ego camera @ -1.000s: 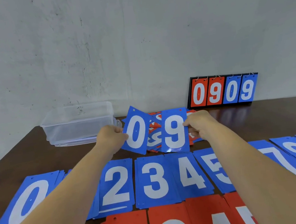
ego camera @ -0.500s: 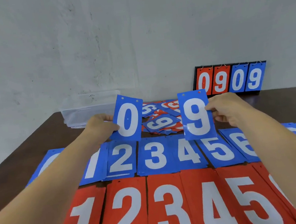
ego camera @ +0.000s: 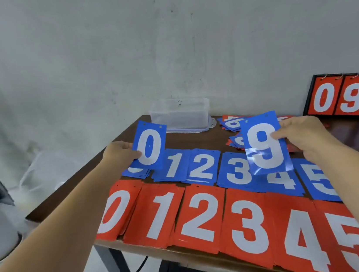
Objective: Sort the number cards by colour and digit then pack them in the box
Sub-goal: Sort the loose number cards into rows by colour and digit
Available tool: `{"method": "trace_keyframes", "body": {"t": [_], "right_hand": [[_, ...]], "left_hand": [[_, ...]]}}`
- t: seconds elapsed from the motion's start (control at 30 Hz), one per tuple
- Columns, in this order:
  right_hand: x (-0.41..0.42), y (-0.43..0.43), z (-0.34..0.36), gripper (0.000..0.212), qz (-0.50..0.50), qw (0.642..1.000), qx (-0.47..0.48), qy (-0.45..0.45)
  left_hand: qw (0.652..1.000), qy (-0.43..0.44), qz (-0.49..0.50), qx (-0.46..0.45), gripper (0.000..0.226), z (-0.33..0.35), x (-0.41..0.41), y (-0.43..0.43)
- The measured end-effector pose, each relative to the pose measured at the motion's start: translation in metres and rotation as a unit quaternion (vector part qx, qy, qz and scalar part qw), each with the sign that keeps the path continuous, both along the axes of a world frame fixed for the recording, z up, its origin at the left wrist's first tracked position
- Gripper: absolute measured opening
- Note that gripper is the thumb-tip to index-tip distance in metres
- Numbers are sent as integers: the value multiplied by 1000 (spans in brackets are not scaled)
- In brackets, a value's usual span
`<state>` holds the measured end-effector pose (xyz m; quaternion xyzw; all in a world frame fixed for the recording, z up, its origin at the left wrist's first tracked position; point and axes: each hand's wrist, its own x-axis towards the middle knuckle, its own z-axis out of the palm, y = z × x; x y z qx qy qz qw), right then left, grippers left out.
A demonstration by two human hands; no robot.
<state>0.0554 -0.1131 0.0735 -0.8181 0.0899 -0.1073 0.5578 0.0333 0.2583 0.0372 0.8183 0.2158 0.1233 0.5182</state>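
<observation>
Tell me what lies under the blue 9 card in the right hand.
The blue 9 card, pinched by the right hand, hangs over the blue 4 pile: only the 4's lower part shows; its top and part of the 3 pile are covered.

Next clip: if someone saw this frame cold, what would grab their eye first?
Two blue cards held up mid-frame: the blue 0 card pinched by the left hand and the blue 9 card by the right hand. Beneath them lie two sorted rows on the table, the blue row behind and the bold red row along the near edge. The clear box sits at the far edge by the wall.
</observation>
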Motion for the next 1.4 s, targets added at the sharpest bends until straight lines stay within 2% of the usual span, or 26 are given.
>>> {"method": "trace_keyframes", "body": {"t": [0.17, 0.27, 0.37, 0.5, 0.63, 0.73, 0.77, 0.83, 0.9, 1.0, 1.2, 1.4], "right_hand": [[-11, 23, -9, 25, 6, 999, -32, -33], [-19, 39, -13, 19, -8, 996, -73, -53], [-22, 49, -16, 24, -20, 995, -66, -75], [-30, 53, -19, 25, -37, 992, -64, -100], [-36, 60, -18, 28, -44, 990, -63, -116], [-39, 62, -18, 23, -45, 988, -69, -134], [-41, 63, -18, 21, -44, 986, -73, -143], [-44, 63, -19, 21, -42, 984, -78, -156], [-47, 60, -21, 21, -41, 983, -80, -159], [-51, 51, -23, 26, -47, 982, -82, -163], [-69, 12, -25, 15, -73, 978, -115, -155], [-91, -74, -24, 12, -112, 977, -104, -149]], "left_hand": [[1000, -6, 20, 7, 16, -13, -3, 34], [1000, 0, 5, 25, 18, -17, 3, 44], [998, 2, -18, 55, 19, -21, 12, 48], [992, 21, -40, 119, 6, -29, 23, 48], [977, 63, -35, 201, 22, -43, 29, 45], [957, 83, -31, 277, 13, -45, 29, 43], [949, 86, -32, 303, 16, -45, 30, 42], [937, 82, -37, 337, 37, -45, 33, 41], [938, 67, -51, 336, 52, -44, 36, 36], [946, 31, -82, 312, 59, -41, 38, 21], [947, -39, -145, 285, 45, -29, 28, -39], [931, -82, -204, 293, 48, -18, 19, -130]]}}
